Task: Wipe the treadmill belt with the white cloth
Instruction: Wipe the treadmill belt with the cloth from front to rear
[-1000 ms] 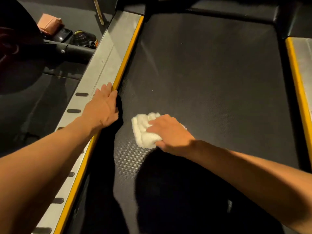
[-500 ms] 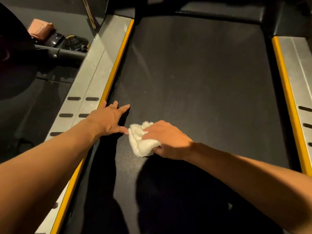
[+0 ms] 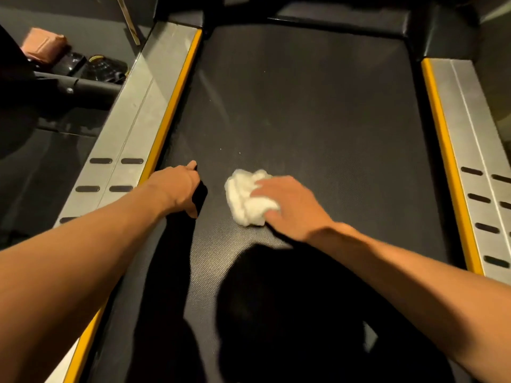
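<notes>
Cloth (image 3: 243, 200), white and bunched, lies on the treadmill belt (image 3: 318, 120), left of its middle. The right hand (image 3: 293, 208) presses it down with straight, spread fingers. The left hand (image 3: 174, 186) rests on the belt and holds nothing; its fingers are mostly hidden. The cloth looks soft and light, so I think a flat palm on top controls it best.

Right hand (image 3: 290, 207) presses white cloth (image 3: 244, 201) on treadmill belt (image 3: 318, 120); left hand (image 3: 175, 186) rests nearby.
</notes>
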### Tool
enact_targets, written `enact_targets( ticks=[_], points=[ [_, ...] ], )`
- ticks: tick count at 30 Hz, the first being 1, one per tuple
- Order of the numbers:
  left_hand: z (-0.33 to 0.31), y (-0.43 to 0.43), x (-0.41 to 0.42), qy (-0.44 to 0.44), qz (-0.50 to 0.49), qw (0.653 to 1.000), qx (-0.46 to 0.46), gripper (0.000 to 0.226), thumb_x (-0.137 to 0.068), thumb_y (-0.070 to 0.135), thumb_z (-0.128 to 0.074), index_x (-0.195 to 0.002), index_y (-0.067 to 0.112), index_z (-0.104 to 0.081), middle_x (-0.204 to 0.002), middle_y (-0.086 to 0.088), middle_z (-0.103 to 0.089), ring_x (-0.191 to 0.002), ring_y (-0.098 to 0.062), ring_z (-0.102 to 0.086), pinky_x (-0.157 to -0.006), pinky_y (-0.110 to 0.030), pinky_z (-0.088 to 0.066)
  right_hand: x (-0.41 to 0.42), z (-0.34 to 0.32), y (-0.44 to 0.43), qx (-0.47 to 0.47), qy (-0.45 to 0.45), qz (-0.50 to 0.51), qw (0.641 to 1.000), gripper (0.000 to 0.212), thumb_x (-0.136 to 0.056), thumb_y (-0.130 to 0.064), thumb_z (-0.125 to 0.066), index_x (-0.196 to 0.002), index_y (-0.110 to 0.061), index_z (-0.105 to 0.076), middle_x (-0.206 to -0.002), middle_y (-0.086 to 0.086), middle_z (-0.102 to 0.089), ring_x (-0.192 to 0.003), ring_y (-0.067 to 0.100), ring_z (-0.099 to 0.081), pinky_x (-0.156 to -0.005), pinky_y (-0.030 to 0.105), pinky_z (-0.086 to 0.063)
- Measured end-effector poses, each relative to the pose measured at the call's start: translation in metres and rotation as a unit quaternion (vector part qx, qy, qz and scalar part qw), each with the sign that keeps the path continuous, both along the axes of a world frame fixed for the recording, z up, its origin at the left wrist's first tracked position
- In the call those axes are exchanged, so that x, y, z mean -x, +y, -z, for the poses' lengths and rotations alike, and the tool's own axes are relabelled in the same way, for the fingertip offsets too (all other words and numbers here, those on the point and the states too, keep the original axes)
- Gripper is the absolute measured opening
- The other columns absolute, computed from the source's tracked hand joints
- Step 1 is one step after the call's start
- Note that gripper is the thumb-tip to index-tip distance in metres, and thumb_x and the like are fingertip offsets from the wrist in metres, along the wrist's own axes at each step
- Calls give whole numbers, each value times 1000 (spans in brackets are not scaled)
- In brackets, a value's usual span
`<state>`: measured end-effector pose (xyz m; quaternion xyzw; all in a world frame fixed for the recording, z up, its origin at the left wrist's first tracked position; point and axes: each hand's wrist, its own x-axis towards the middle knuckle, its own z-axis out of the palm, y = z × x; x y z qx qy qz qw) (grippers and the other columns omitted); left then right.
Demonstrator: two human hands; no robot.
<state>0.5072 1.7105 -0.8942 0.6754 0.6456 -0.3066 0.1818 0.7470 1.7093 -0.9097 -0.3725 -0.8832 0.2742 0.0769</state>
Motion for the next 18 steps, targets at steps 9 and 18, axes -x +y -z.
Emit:
enact_targets(
  ticks=[9,18],
  points=[
    [10,4,-11,-67,-78,994,-38,66,-83,38,-67,-134,3,-45,-147,-19,-29,-124,-40,-44,-99,-46,-44,-28,3,-16,7,-62,-78,995,35,-73,-34,-39,-92,-23,-67,-102,-1,-64,-95,27,-58,-79,40,-49],
    [22,-7,-39,-120,-9,992,-36,108,-74,68,-61,-153,29,0,-161,-3,9,-147,-34,3,-111,-63,-19,-60,11,2,-38,-54,80,995,23,-66,-23,-46,-78,-20,-65,-86,2,-61,-80,33,-58,-66,41,-50]
  ],
)
